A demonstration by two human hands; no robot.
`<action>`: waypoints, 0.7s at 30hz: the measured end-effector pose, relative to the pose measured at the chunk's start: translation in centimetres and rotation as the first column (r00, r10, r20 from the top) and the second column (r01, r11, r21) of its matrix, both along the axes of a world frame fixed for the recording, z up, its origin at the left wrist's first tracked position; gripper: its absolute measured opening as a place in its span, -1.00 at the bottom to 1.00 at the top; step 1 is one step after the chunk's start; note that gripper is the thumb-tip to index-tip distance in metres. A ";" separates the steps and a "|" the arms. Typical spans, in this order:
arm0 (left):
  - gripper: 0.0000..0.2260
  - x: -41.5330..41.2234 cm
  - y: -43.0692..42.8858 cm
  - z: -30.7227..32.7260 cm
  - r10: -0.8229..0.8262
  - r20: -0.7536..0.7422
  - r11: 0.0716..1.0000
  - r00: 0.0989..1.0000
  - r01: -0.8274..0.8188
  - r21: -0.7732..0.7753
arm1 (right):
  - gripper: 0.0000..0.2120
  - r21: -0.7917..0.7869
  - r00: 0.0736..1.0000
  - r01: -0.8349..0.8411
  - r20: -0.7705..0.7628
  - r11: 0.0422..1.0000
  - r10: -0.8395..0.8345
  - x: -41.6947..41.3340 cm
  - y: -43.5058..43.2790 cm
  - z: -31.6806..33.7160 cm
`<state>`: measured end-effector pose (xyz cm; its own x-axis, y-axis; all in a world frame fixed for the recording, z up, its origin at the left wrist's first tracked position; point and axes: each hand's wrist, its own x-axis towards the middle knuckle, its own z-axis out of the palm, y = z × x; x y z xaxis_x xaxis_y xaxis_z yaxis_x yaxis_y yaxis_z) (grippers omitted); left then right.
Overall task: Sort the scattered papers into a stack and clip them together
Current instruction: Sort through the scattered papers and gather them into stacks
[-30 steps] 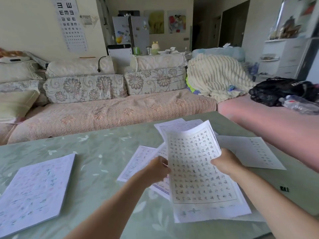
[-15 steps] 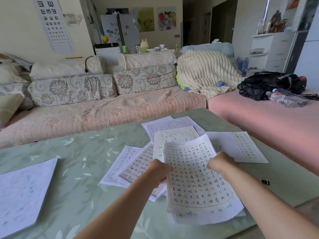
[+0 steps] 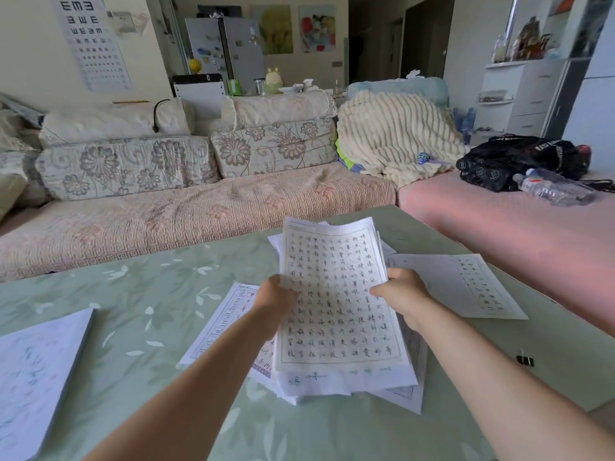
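I hold a bundle of calligraphy practice sheets [image 3: 336,304] tilted up over the green table [image 3: 139,314]. My left hand [image 3: 276,296] grips its left edge and my right hand [image 3: 402,294] grips its right edge. The bundle's lower end rests on the table. A sheet with red-lined grids [image 3: 223,321] lies flat under my left forearm. Another single sheet [image 3: 466,284] lies flat to the right. A small black binder clip [image 3: 525,361] sits near the table's right edge, beside my right forearm.
A thick white pad of paper [image 3: 36,377] lies at the table's left edge. A sofa [image 3: 186,207] with floral cushions runs behind the table. To the right, a pink couch [image 3: 519,221] carries a black bag [image 3: 519,161] and a plastic bottle [image 3: 555,188].
The bundle has been lifted more upright and more sheets from the middle of the table have been gathered into it. Both hands stay on its side edges.
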<state>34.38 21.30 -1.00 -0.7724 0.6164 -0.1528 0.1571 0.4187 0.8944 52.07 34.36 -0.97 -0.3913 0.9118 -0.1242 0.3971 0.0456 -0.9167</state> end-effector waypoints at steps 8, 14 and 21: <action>-0.66 -3.3 3.6 -1.4 -0.109 -0.251 0.925 0.962 0.005 -0.380 | -0.51 0.181 0.896 -0.025 0.440 0.983 -0.058 -5.2 2.7 -2.6; -0.70 -2.7 5.4 -1.6 -0.089 -0.035 0.942 0.995 0.073 -0.328 | -0.67 0.133 0.850 0.065 0.511 0.989 -0.124 -5.0 3.9 -2.8; -0.73 -3.1 5.5 -0.8 -0.031 0.240 0.965 0.970 0.091 -0.244 | -0.61 0.013 0.936 0.143 0.324 0.990 -0.140 -3.2 4.5 -3.3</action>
